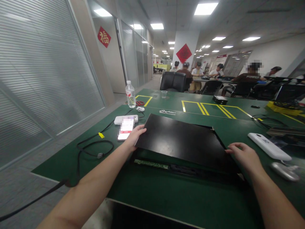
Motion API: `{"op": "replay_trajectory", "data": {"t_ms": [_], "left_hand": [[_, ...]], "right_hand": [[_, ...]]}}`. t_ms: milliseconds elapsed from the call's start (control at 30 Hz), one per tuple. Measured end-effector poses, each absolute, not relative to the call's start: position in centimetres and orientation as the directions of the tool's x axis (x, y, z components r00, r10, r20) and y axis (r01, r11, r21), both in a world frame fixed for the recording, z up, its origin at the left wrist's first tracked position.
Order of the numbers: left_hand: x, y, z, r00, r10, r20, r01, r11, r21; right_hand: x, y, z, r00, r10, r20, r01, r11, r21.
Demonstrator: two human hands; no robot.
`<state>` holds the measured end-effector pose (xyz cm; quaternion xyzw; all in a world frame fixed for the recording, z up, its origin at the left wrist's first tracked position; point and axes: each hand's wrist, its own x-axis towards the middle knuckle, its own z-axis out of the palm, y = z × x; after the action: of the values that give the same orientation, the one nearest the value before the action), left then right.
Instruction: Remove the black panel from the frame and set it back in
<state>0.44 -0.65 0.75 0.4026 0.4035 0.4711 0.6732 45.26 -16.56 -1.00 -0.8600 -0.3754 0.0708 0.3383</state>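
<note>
The black panel (181, 140) was in the middle of the frame, tilted over the green table (181, 200), its near edge apart from what lay under it. The left hand (135, 136) grasped the panel's left edge, thumb over the top face and the other fingers hidden. The right hand (245, 156) was at the right edge, fingertips touching it — whether they pinched it or only steadied it, I could not tell.

As far as the view showed, the work looked partway through: the panel was in hand but not lying flat, and a green circuit strip (151, 164) was exposed just below its near edge, with a dark strip (186, 170) beside it toward the centre right. A dark border (218, 137) showed along the panel's right side. Settling the panel's position seemed unfinished — one picture could not say whether it was going on or coming off. A lit phone (126, 128) lay just beyond the left hand, and a white device (269, 146) lay at the right of the frame.
</note>
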Motion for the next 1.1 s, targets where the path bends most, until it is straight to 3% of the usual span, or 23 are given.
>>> {"op": "replay_trajectory", "data": {"t_ms": [133,500,1100], "left_hand": [[0.4,-0.6,0.6,0.237,0.957,-0.166,-0.294,0.233,0.927],[-0.3,-0.3,0.2,0.326,0.935,-0.143,-0.247,0.23,0.941],[0.6,-1.6,1.4,0.184,0.972,-0.147,-0.205,0.184,0.961]], "right_hand": [[44.3,-16.5,0.2,0.749,0.663,0.025,0.537,-0.584,-0.609],[43.6,-16.6,0.5,0.719,0.694,0.029,0.62,-0.622,-0.479],[43.7,-16.6,0.3,0.682,0.728,0.065,0.685,-0.607,-0.403]]}}
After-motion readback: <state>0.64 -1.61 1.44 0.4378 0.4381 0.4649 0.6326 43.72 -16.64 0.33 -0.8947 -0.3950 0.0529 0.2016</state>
